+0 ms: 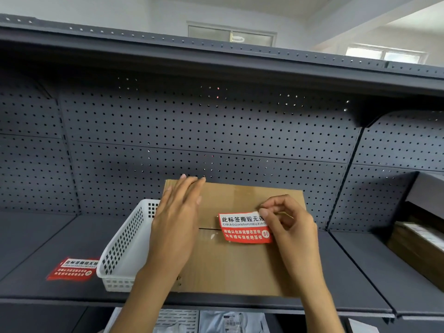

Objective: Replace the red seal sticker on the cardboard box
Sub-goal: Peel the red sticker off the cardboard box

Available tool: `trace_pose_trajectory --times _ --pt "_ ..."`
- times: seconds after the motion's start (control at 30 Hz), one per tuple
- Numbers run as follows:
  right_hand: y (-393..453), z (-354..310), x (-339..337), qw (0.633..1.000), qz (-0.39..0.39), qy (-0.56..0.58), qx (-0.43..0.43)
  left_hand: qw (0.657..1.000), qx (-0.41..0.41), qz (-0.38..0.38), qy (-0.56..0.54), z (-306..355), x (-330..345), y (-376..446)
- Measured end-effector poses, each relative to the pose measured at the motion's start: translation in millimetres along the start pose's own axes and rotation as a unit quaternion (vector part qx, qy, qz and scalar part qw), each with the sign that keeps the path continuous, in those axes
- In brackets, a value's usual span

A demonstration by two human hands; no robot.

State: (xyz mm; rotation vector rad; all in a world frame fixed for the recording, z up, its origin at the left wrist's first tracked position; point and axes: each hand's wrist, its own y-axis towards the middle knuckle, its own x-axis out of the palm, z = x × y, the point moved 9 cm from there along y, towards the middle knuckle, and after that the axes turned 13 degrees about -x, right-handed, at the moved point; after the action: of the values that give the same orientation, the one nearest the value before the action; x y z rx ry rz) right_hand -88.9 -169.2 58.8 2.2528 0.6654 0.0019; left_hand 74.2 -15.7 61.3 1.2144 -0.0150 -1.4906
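A brown cardboard box (237, 265) lies flat on a dark grey shelf, its two top flaps meeting in a seam across the middle. A red seal sticker (242, 228) with a white band of black characters lies over that seam, right of centre. My right hand (292, 227) pinches the sticker's upper right corner between thumb and forefinger. My left hand (179, 212) rests flat on the left half of the box, fingers stretched out toward the back edge.
A white perforated plastic basket (125, 248) stands against the box's left side. A stack of spare red stickers (72, 269) lies on the shelf (43, 239) left of the basket. More cardboard boxes (418, 246) sit at the right. A pegboard wall rises behind.
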Motion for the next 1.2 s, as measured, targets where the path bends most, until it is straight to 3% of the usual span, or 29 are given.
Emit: trace_pose_trajectory --times 0.23,0.53,0.87,1.2 --pt "-8.0 -7.2 6.5 0.996 0.053 -0.047 -0.053 1.0 0.002 0.007 0.004 1.8 -2.8 -3.3" --pt "-5.5 -11.0 7.4 0.992 0.045 -0.077 -0.09 0.999 0.017 -0.018 0.036 10.8 -1.8 -7.2" --pt "0.4 -8.0 9.9 0.99 0.038 -0.096 -0.097 0.997 0.012 -0.041 0.06 9.3 6.8 -2.0" --pt "2.9 1.9 3.9 0.998 0.038 -0.006 -0.04 0.998 0.015 -0.035 0.053 9.7 4.8 -1.8"
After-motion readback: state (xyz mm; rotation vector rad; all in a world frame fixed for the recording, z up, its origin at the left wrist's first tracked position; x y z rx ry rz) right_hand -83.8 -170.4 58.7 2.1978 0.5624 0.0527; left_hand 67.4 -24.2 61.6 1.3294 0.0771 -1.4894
